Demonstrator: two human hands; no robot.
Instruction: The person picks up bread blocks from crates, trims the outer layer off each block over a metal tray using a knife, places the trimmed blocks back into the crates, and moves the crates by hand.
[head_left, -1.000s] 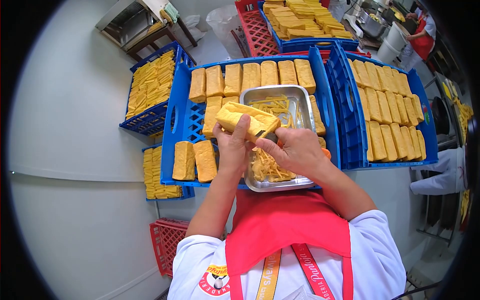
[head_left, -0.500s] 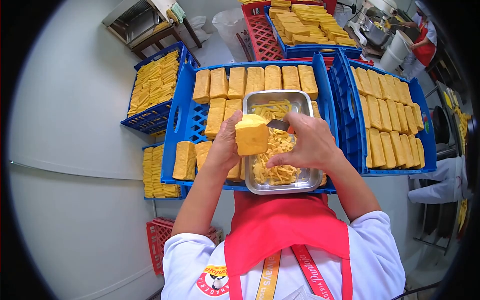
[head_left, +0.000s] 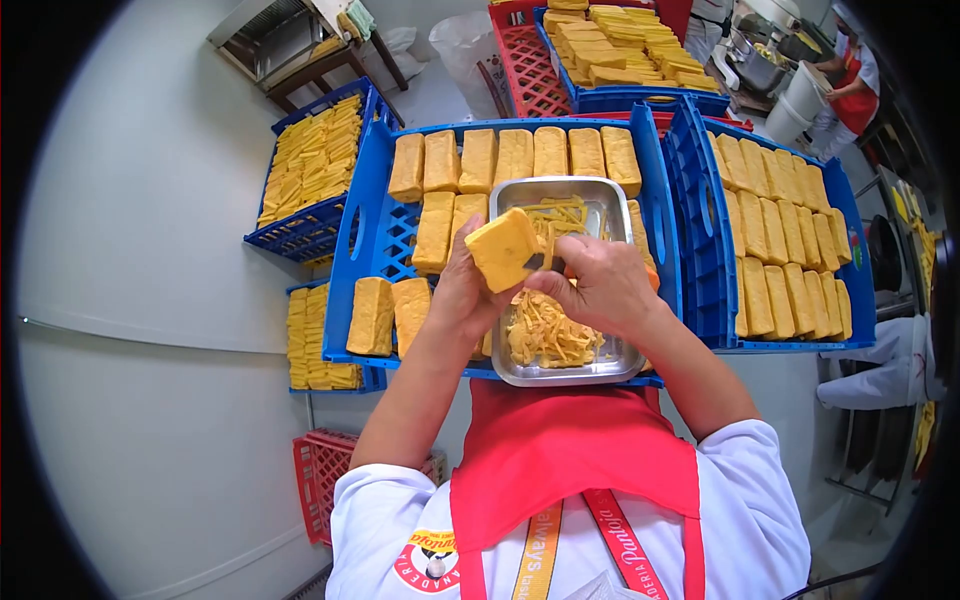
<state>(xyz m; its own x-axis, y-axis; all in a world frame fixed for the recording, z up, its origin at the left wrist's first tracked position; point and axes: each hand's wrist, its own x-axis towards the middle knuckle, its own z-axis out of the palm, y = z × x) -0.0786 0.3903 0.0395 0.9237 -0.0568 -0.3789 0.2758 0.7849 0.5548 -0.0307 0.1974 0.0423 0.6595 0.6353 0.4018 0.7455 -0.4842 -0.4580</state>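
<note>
My left hand (head_left: 468,300) grips a yellow bread loaf (head_left: 502,248), tilted with one end toward me. In my right hand (head_left: 612,285) is a knife (head_left: 534,262). Its dark blade lies against the loaf's right edge, and a bit of its orange handle shows past my fingers. A thin strip of crust (head_left: 547,243) stands off the loaf beside the blade. Below both hands, a metal pan (head_left: 570,379) holds a heap of yellow crust trimmings (head_left: 553,335). The pan rests over the loaves in a blue crate (head_left: 366,215).
Another blue crate (head_left: 700,235) of upright loaves (head_left: 770,235) adjoins on the right. Crates of yellow strips (head_left: 312,160) stand left, with more strips (head_left: 630,45) at the back. A co-worker (head_left: 855,85) is by a mixer (head_left: 765,70). A red crate (head_left: 325,480) stands low left.
The loaf has tilted in my left hand. My right hand has moved left and down, bringing the blade along the loaf's right edge. A crust strip now stands off it.
</note>
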